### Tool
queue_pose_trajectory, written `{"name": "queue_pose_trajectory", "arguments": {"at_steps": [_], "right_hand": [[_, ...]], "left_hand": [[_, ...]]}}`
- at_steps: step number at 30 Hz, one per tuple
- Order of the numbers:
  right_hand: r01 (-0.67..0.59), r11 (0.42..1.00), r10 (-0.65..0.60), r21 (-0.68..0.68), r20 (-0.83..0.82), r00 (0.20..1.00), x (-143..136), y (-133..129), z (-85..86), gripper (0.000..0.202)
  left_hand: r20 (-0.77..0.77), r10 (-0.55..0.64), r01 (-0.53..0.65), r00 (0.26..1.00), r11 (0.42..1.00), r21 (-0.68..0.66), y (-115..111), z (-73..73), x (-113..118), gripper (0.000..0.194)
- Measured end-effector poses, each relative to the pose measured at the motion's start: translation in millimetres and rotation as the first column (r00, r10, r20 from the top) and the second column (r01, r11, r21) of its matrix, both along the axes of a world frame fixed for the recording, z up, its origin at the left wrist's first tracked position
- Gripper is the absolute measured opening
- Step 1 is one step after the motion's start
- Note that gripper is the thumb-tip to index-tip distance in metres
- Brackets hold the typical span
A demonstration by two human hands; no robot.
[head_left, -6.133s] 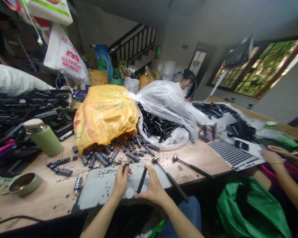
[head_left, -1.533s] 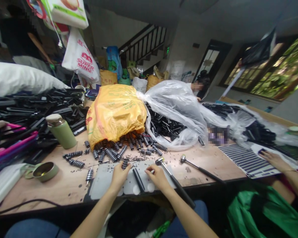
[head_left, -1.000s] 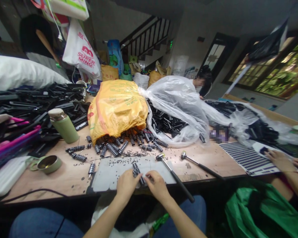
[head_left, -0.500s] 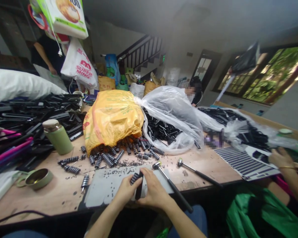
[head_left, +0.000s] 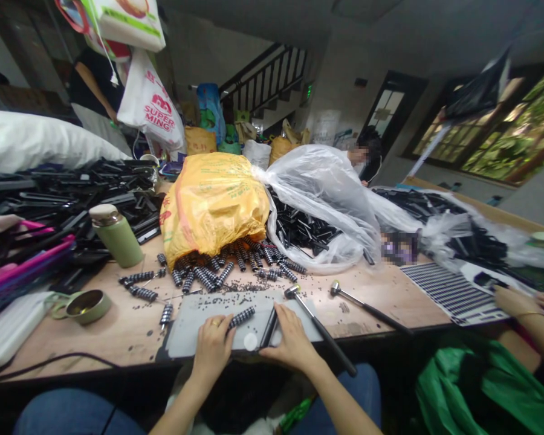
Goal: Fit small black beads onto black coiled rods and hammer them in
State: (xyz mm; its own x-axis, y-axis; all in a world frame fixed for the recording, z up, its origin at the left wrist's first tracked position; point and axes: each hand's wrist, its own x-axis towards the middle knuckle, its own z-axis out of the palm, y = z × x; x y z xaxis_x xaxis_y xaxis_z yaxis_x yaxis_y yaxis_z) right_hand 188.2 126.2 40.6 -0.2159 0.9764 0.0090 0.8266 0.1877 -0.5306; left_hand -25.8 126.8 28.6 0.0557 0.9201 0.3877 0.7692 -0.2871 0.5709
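Note:
My left hand (head_left: 214, 343) is closed around one end of a ridged black-and-silver stick (head_left: 242, 318), whose free end points to the right. In my right hand (head_left: 294, 336), a dark, narrow black piece (head_left: 268, 327) stands tilted between thumb and fingers. Both hands are over a grey mat (head_left: 185, 332) at the table's front edge. A white round disc (head_left: 250, 342) lies on the mat between them. Just right of the right hand, a hammer (head_left: 320, 332) lies with its handle over the edge. Small dark bits are scattered behind the mat.
A yellow sack (head_left: 217, 199) spills more ridged sticks. Beside it sits a clear plastic bag (head_left: 321, 181) of black parts. A second hammer (head_left: 372, 308), a green bottle (head_left: 118, 238) and a cup (head_left: 89, 307) stand or lie around. A co-worker's hand (head_left: 517, 301) is over a striped sheet (head_left: 435, 290).
My hands have moved apart, the left going left with the ridged stick. The black piece now leans in my right hand, and the white disc has come into sight. The view has shifted slightly.

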Motion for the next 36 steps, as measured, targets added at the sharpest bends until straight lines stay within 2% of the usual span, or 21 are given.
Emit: {"name": "queue_pose_trajectory", "arguments": {"at_steps": [3,6,9,12,14,15,16,19,21,26,30,36], "right_hand": [[-0.007,1.000,0.007,0.001,0.029,1.000,-0.7,2.0,4.0,0.106],[-0.002,1.000,0.002,-0.009,0.061,0.998,-1.8,3.8,6.8,0.104],[0.009,0.999,-0.006,-0.038,0.058,0.998,-2.1,4.0,9.3,0.106],[-0.003,0.999,0.001,-0.040,-0.050,0.999,-1.2,1.0,12.3,0.110],[-0.062,0.998,0.061,-0.001,-0.166,0.984,-1.5,-2.3,16.2,0.110],[-0.104,0.994,0.109,0.031,-0.222,0.969,-2.4,-3.9,19.2,0.109],[-0.150,0.986,0.163,0.069,-0.272,0.948,-4.0,-5.4,23.0,0.108],[-0.259,0.948,0.312,0.186,-0.380,0.871,-12.8,-6.8,38.6,0.108],[-0.287,0.925,0.371,0.249,-0.425,0.826,-20.6,-4.9,50.0,0.109],[-0.327,0.880,0.456,0.344,-0.426,0.781,-35.6,4.0,68.6,0.109],[-0.376,0.868,0.487,0.325,-0.408,0.772,-39.0,6.9,71.1,0.105],[-0.353,0.901,0.431,0.252,-0.421,0.798,-39.1,5.4,64.8,0.108]], "left_hand": [[0.294,0.016,-0.025,0.956,0.999,0.027,5.0,4.4,-2.1,0.022],[0.564,0.088,-0.108,0.821,0.994,0.002,18.7,9.0,4.4,0.029],[0.784,0.104,-0.046,0.611,0.994,-0.096,31.9,14.2,18.0,0.032],[0.946,0.139,0.064,0.293,0.984,-0.164,35.3,26.2,31.5,0.033],[0.978,0.180,0.159,0.104,0.968,-0.195,31.9,38.5,36.4,0.037],[0.978,0.201,0.212,0.048,0.955,-0.207,29.3,45.1,37.2,0.040],[0.976,0.216,0.261,0.026,0.941,-0.215,26.4,51.4,37.2,0.041],[0.967,0.243,0.357,0.074,0.899,-0.253,18.6,65.7,34.4,0.044],[0.956,0.272,0.390,0.112,0.873,-0.294,14.8,70.7,33.0,0.045],[0.933,0.333,0.363,0.135,0.860,-0.360,9.1,77.5,37.6,0.037],[0.924,0.338,0.372,0.178,0.846,-0.381,6.8,83.7,43.9,0.030],[0.892,0.371,0.340,0.259,0.829,-0.444,8.2,84.4,48.4,0.024]]}}
